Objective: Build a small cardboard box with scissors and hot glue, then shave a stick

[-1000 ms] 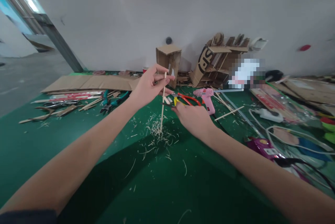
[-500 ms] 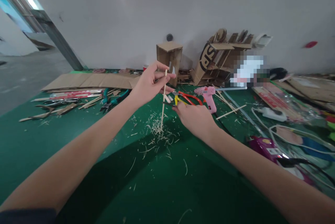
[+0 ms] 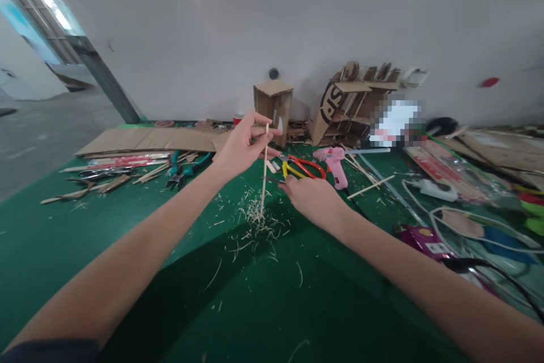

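Observation:
My left hand pinches the upper end of a thin wooden stick, which stands nearly upright with its lower end down at a pile of curled wood shavings on the green tabletop. My right hand is closed around a small knife. Its dark thin blade lies across the stick about midway; the handle is hidden in my fingers. Just beyond the right hand lie scissors or pliers with red handles and a tool with yellow handles.
A pink glue gun lies right of centre. Teal-handled pliers, loose sticks and flat cardboard lie left. Cardboard structures stand at the back. Cables and a purple device occupy the right side.
The head view has tilted up a little, showing more above the wall panel. The knife blade sits slightly lower along the stick; both hands keep their holds.

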The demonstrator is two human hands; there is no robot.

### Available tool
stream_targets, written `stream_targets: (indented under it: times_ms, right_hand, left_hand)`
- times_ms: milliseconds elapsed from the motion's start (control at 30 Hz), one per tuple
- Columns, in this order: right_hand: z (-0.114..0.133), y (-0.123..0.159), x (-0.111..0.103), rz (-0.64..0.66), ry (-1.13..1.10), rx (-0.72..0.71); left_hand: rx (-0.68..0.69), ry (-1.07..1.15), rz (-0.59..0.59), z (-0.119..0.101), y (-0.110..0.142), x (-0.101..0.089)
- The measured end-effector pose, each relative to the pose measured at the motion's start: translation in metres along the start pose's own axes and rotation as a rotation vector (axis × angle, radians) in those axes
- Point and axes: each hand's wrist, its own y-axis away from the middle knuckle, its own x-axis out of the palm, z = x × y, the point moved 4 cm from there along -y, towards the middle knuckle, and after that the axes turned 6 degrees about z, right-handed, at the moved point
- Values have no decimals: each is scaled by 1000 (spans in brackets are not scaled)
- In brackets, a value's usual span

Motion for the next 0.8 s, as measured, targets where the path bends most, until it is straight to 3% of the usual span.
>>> stream_targets:
  times_ms: [167,300,500,800]
  right_hand:
    - [17,13,20,121,-9,-166]
    - [15,16,24,27,-34,-63]
    - [2,2,2,-108,-11,59]
    - [10,11,16,38,0,-58]
  left_hand:
    - [-15,11,-13,0,1,-1]
    - [9,30,8,0,1,1]
    - [32,51,34,1,0,3]
    - [9,56,44,1,1,3]
